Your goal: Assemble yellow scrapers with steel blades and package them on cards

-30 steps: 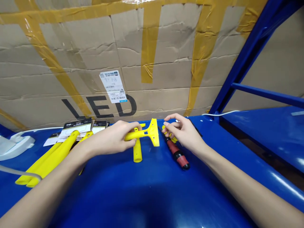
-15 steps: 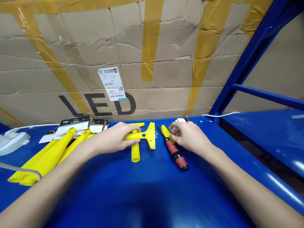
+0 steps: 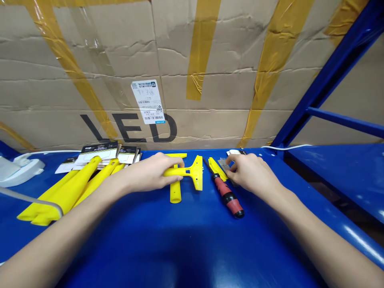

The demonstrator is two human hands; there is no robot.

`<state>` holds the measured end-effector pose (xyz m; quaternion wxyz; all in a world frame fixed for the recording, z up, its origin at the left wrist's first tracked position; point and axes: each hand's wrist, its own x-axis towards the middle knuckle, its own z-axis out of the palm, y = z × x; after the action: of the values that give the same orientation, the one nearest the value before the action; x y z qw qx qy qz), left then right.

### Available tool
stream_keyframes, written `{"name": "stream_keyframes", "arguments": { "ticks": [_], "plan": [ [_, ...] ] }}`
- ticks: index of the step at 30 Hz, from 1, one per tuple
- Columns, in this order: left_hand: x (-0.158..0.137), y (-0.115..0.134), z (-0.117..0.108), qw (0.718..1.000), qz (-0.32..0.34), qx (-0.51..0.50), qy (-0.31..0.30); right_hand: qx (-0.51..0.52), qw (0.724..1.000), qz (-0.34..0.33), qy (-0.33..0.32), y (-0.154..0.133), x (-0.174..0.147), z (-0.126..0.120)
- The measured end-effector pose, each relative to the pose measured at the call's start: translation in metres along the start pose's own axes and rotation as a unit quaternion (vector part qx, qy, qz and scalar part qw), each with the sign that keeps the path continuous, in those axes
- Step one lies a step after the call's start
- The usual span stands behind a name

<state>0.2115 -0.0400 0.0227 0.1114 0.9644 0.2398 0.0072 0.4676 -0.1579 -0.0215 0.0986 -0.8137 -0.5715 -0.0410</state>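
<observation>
Left hand (image 3: 154, 172) grips a yellow plastic T-shaped scraper (image 3: 197, 173) near the rear edge of the blue surface (image 3: 186, 248); right hand (image 3: 252, 172), fingers curled (hold unclear), meets a flat grey blade (image 3: 223, 164) that, slipping, could cut.

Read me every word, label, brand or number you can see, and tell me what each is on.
"LED": large black letters on the box.
Label on the box: barcodes and fine print, too small and blurred to read.
Cards: printed, too small to read.
White item behind the right hand: dark marks, unreadable.
</observation>
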Motion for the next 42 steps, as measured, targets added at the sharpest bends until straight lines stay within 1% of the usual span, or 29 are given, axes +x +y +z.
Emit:
{"name": "stream_keyframes", "arguments": {
  "ticks": [6,12,18,19,20,21,22,23,25,26,27,28,31,35,37,42],
  "plan": [
    [0.0,0.006,-0.002,1.0,0.008,-0.002,-0.028,-0.034,0.999,0.005,-0.009,-0.005,-0.001,0.0],
    [-0.001,0.011,-0.001,0.999,0.01,-0.002,-0.032,-0.042,0.999,0.011,-0.015,-0.01,-0.002,-0.003],
    [-0.001,0.011,-0.001,0.999,0.019,-0.016,-0.025,-0.076,0.997,-0.004,-0.006,-0.007,-0.003,-0.006],
    [-0.001,0.011,-0.002,0.999,0.02,-0.016,-0.022,-0.064,0.998,-0.008,-0.001,-0.007,-0.003,-0.007],
    [-0.001,0.011,-0.002,1.0,0.02,-0.014,-0.018,-0.029,0.999,-0.014,0.008,-0.006,-0.003,-0.008],
    [-0.001,0.01,-0.002,1.0,0.018,-0.01,-0.015,0.032,0.999,-0.015,0.018,-0.006,-0.002,-0.009],
    [-0.001,0.009,-0.002,1.0,0.016,-0.004,-0.014,0.119,0.993,-0.008,0.025,-0.007,-0.002,-0.01],
    [-0.001,0.008,-0.003,1.0,0.013,0.003,-0.012,0.222,0.975,0.005,0.023,-0.008,-0.001,-0.011],
    [0.0,0.006,-0.003,1.0,0.006,0.019,-0.005,0.403,0.914,0.039,-0.001,-0.011,0.0,-0.013],
    [0.0,0.005,-0.003,1.0,0.004,0.025,-0.002,0.463,0.884,0.053,-0.016,-0.012,0.0,-0.013],
    [0.0,0.004,-0.003,1.0,0.003,0.028,0.001,0.505,0.861,0.061,-0.026,-0.013,0.0,-0.013],
    [-0.001,0.003,-0.003,1.0,0.003,0.029,0.002,0.533,0.843,0.062,-0.03,-0.013,0.001,-0.013],
    [-0.001,0.002,-0.003,1.0,0.007,0.023,0.007,0.596,0.8,0.06,-0.038,-0.013,0.0,-0.012],
    [-0.002,0.003,-0.005,0.999,0.015,0.022,0.024,0.662,0.739,0.047,-0.113,-0.012,-0.001,-0.009],
    [-0.002,0.003,-0.006,0.999,0.022,0.026,0.029,0.669,0.728,0.038,-0.141,-0.013,-0.002,-0.008],
    [-0.003,0.003,-0.008,0.997,0.034,0.033,0.055,0.653,0.741,0.015,-0.156,-0.019,-0.005,-0.007]
  ]
}}
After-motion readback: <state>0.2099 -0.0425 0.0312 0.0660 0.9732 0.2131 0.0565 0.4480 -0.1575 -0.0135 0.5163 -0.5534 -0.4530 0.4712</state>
